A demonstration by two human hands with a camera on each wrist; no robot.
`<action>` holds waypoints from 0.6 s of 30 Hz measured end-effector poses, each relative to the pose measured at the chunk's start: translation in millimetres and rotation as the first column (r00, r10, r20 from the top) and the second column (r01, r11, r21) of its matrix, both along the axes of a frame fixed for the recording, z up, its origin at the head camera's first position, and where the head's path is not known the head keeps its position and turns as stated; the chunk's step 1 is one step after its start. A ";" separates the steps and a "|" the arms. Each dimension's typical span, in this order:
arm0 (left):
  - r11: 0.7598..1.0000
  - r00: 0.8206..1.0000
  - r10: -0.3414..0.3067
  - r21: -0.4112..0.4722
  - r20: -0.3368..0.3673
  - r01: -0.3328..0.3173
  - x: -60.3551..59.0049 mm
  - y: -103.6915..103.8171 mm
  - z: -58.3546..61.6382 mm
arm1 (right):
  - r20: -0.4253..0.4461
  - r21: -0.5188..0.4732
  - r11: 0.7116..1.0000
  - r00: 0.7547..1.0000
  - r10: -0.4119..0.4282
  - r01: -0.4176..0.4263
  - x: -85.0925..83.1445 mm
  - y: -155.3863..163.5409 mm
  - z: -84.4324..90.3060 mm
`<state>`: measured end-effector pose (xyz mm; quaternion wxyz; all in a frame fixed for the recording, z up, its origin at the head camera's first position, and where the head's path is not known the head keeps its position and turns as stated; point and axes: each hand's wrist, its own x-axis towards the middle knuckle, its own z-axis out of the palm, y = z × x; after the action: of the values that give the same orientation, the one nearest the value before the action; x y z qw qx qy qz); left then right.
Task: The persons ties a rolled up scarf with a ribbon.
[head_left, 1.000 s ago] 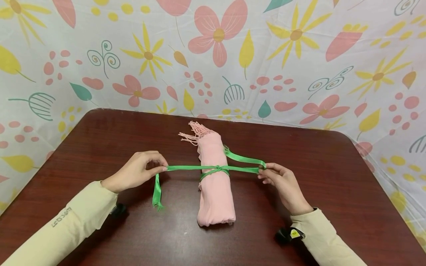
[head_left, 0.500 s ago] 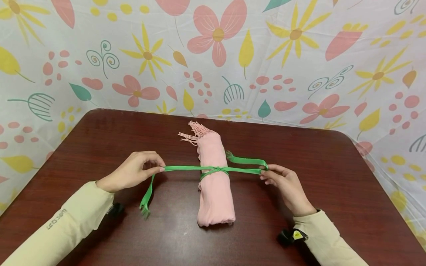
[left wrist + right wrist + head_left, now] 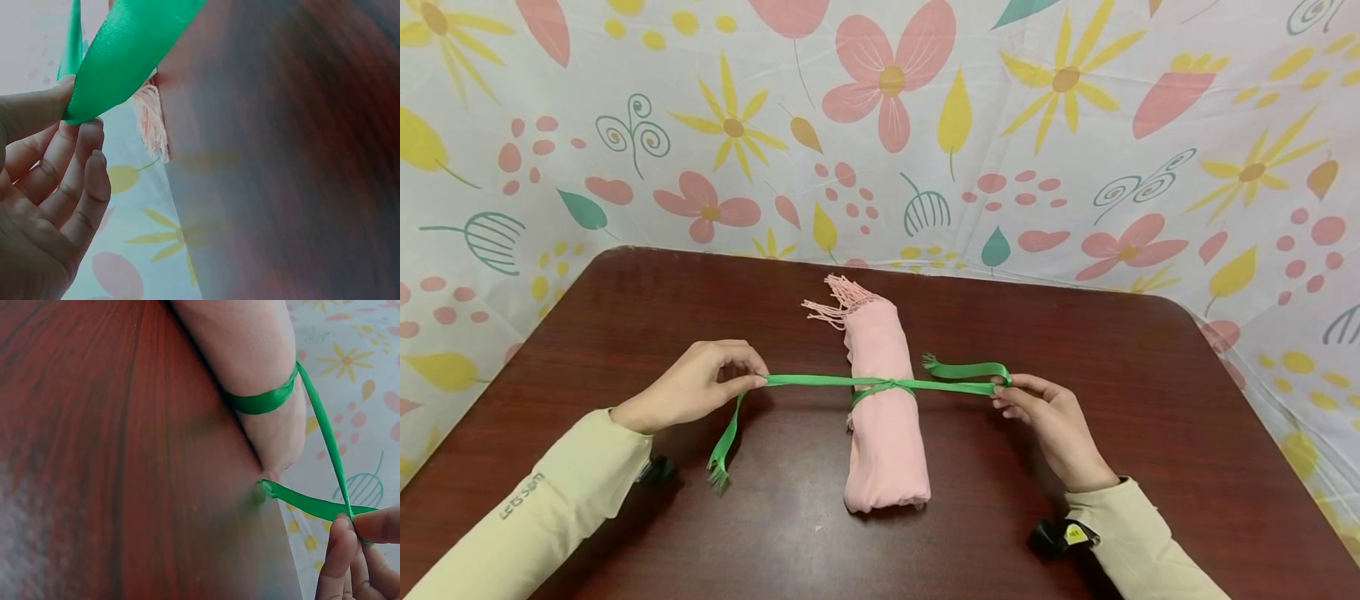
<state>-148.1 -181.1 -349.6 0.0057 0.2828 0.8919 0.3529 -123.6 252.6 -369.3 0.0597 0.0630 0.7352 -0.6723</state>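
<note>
I pinch one ribbon (image 3: 820, 381) end in my left hand (image 3: 696, 386) and one in my right hand (image 3: 1052, 417), drawing the knot snug round the rolled pink scarf (image 3: 883, 417) on the tabletop (image 3: 1075, 333).

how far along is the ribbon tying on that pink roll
Done: the pink scarf is rolled, and the green ribbon circles it with a first knot crossed on top. In hand: the left hand and right hand pinch the ribbon ends, stretched taut sideways. Left: no bow shows, both tails hang loose.
</note>
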 end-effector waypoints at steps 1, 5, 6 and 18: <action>1.000 1.000 0.001 -0.001 -0.002 -0.001 -0.3 -0.5 0.1 | -0.002 -0.002 1.000 1.000 -0.001 0.001 0.2 0.1 0.0; 1.000 1.000 -0.001 -0.007 0.000 0.001 -0.8 -2.8 0.0 | -0.012 -0.007 1.000 1.000 -0.009 0.009 0.9 0.2 0.5; 1.000 1.000 -0.003 -0.011 -0.001 0.003 -0.9 -3.6 -0.3 | -0.013 -0.008 1.000 1.000 -0.011 0.011 1.1 0.1 0.7; 1.000 1.000 -0.013 -0.023 0.005 0.014 -0.3 -14.5 2.3 | 0.016 -0.035 0.999 0.999 -0.039 0.039 6.4 0.7 5.0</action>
<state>-148.4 -195.5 -347.3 0.0134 0.2879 0.8940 0.3431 -117.2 253.3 -364.3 0.0534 0.0815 0.7214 -0.6856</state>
